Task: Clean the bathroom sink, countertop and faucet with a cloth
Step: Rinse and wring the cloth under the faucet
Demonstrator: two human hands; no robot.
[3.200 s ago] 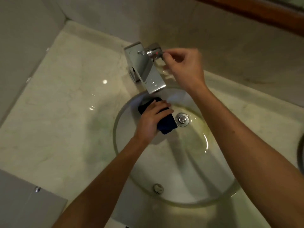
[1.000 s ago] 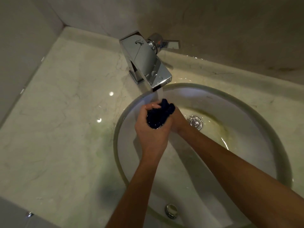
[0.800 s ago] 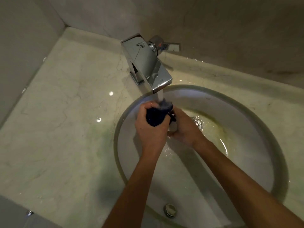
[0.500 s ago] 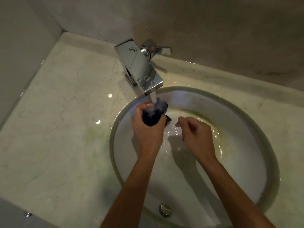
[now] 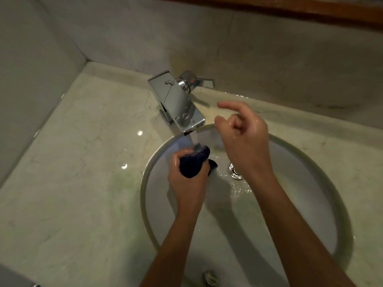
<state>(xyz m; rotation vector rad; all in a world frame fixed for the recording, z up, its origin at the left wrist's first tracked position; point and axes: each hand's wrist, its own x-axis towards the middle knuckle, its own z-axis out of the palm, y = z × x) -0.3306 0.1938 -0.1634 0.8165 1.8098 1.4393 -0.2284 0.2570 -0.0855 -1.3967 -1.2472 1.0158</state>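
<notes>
Sink (image 5: 306,162), wet cloth (image 5: 193,162) in left hand (image 5: 186,181)

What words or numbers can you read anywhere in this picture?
None: no words or numbers show anywhere.
The only sign is a small red dot on the round chrome faucet handle, beside the square chrome faucet spout.
The dark blue wet cloth carries no label.
</notes>
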